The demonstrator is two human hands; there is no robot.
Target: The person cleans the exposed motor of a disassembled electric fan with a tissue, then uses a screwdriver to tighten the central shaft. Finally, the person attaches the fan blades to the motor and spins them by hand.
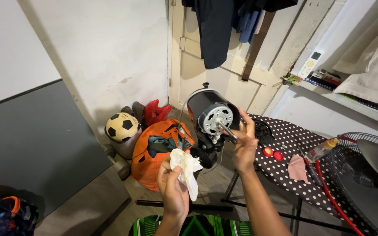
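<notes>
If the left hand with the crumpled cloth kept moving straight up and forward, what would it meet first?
Most likely the black fan motor housing. The left hand holds the white cloth just below its lower neck, near the right hand on the shaft; depth is uncertain.

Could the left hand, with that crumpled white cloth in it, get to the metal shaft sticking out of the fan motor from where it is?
Probably yes. The left hand with the white cloth sits just below the shaft, with open air between. The right hand grips the motor from the far side, leaving the shaft's near side free.
</notes>
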